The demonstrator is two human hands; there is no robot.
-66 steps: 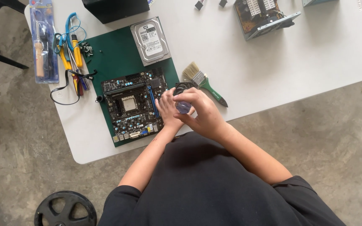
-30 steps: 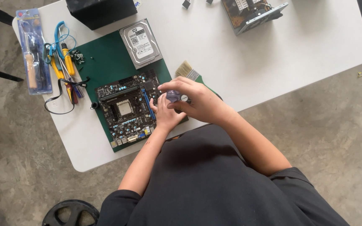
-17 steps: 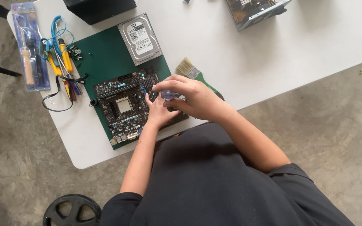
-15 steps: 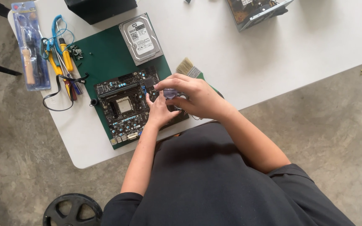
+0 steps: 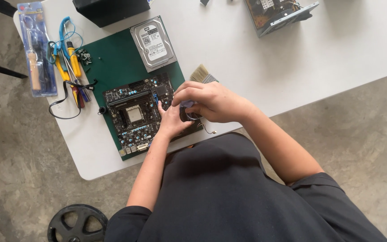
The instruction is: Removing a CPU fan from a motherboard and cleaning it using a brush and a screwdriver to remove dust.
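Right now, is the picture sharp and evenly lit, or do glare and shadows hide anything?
Head view: soft, even light, with no harsh glare on the white table; the motherboard and hard drive look sharp. The hands throw only a faint shadow, yet the right hand and left hand cover the small thing they hold, so it stays unclear. Table edges bend slightly toward the frame corners.

Probably electronics repair workshop, motherboard (image 5: pixel 138 114), screwdrivers (image 5: pixel 70 67), concrete floor (image 5: pixel 19 179)

The small dark part (image 5: pixel 188 112) with a bluish top is mostly hidden between the two hands, just above the right edge of the motherboard (image 5: pixel 135 114). The motherboard is black, lies flat on a green mat, slightly rotated.
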